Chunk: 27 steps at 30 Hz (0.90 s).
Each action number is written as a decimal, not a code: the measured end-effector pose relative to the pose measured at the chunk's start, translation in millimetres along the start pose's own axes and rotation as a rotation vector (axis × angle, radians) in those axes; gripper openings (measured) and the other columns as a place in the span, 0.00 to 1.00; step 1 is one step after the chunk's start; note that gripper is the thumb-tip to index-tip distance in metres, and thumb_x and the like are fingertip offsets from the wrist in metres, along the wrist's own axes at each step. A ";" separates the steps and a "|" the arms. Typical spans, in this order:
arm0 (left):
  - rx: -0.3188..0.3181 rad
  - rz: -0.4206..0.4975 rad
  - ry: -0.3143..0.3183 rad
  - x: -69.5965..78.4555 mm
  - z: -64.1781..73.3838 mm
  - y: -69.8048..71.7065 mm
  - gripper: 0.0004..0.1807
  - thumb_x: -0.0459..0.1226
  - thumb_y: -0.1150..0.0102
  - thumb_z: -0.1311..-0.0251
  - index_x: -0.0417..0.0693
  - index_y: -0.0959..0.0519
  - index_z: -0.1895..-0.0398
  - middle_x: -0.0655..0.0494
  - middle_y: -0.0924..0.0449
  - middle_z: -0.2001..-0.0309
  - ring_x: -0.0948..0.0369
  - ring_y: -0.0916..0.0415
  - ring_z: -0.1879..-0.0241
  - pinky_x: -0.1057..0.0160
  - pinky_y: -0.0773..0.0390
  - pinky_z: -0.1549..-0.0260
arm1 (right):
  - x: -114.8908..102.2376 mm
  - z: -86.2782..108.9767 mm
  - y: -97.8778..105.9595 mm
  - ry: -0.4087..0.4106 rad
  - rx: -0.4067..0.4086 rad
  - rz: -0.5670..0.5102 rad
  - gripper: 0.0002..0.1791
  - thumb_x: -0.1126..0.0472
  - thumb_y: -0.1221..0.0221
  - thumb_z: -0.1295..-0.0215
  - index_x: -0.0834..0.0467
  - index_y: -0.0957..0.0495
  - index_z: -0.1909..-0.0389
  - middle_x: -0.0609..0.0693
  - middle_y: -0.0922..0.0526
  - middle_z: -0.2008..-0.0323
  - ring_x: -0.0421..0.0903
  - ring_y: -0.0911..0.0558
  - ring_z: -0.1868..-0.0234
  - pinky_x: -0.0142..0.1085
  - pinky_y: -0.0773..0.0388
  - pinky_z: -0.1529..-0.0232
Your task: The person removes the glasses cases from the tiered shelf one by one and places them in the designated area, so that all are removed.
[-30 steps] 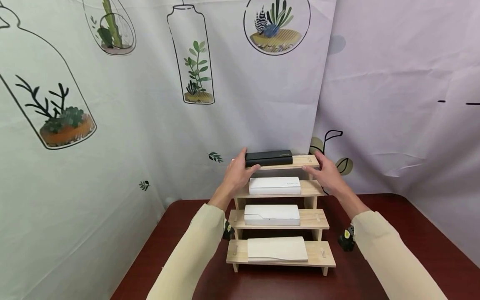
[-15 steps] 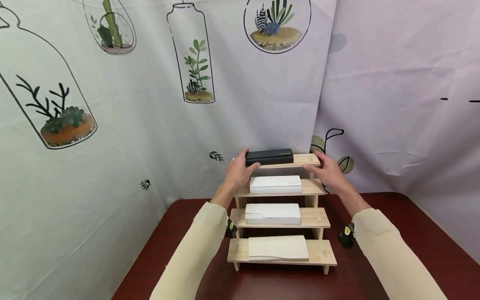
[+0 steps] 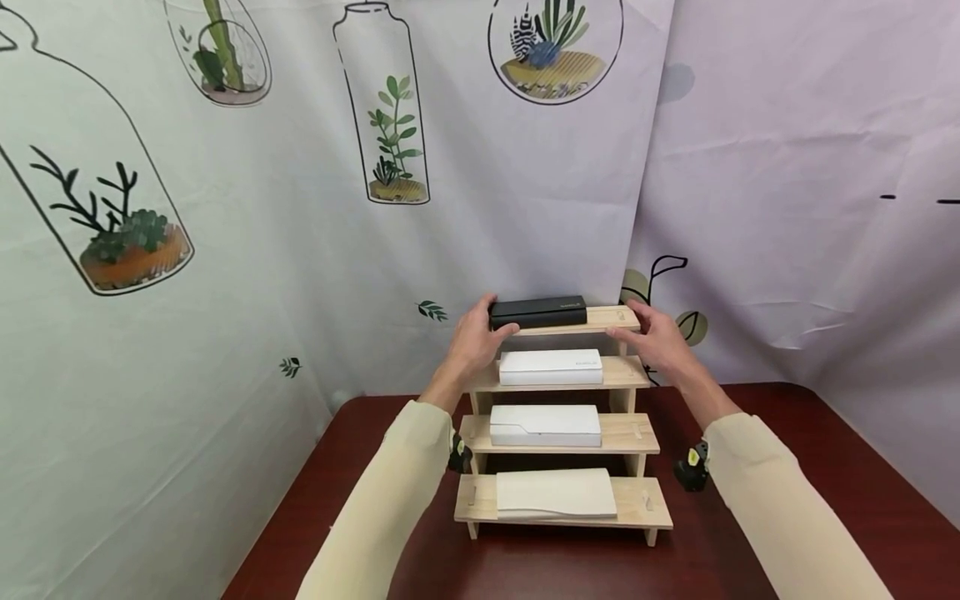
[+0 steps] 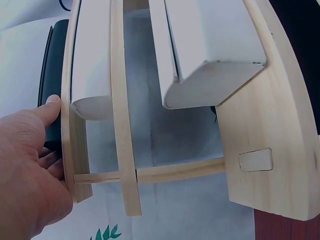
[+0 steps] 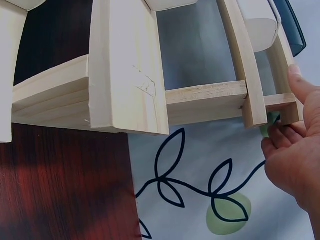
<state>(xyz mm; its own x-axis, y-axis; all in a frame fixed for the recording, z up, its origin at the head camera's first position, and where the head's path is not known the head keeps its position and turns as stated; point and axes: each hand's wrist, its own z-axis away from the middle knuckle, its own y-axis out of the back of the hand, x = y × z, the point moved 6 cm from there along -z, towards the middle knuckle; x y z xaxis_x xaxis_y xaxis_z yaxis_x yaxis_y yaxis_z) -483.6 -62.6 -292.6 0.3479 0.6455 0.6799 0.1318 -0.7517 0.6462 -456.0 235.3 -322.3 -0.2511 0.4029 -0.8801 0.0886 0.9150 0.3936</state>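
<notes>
A four-tier wooden display rack stands on the table like a small staircase. My left hand grips the left end of its top shelf, thumb in front beside a long black case. At the shelf's right end, my right hand holds on, its thumb along the front edge and the fingers curled behind, as the right wrist view shows. Below lie a white case, another white case with a stepped flap line, and a flat cream pouch-like piece on the lowest shelf.
The dark red table extends around the rack. Behind and to the left hangs a pale cloth printed with plants in jars, close behind the top shelf. A black wrist device sits under the right cuff.
</notes>
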 end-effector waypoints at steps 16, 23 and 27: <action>-0.060 0.123 -0.054 -3.4 -3.6 8.1 0.40 0.39 0.28 0.30 0.41 0.35 0.20 0.44 0.28 0.26 0.51 0.30 0.28 0.53 0.31 0.28 | -1.0 1.0 1.6 -0.025 0.006 0.052 0.48 0.53 0.34 0.24 0.62 0.51 0.15 0.70 0.39 0.21 0.67 0.35 0.23 0.60 0.36 0.26; -0.093 0.107 -0.075 -6.3 -3.5 10.8 0.39 0.40 0.29 0.30 0.41 0.34 0.20 0.44 0.28 0.26 0.50 0.29 0.28 0.52 0.30 0.29 | -0.2 -0.3 1.9 -0.020 0.013 0.068 0.47 0.54 0.33 0.24 0.64 0.49 0.15 0.71 0.37 0.23 0.66 0.33 0.25 0.60 0.35 0.27; -0.108 0.176 -0.095 -8.4 -4.8 14.8 0.37 0.38 0.28 0.31 0.39 0.32 0.22 0.43 0.25 0.30 0.49 0.27 0.30 0.50 0.28 0.30 | 0.1 -2.5 2.2 -0.022 0.009 0.059 0.47 0.55 0.33 0.24 0.64 0.49 0.16 0.71 0.37 0.23 0.66 0.33 0.24 0.59 0.35 0.26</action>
<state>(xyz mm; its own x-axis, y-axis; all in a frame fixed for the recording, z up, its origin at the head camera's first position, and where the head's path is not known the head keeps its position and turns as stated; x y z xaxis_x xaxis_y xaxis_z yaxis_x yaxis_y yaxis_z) -489.0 -78.6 -287.1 0.4433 0.4861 0.7532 -0.0367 -0.8297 0.5571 -458.3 237.3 -320.8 -0.2239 0.4566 -0.8611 0.1116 0.8897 0.4427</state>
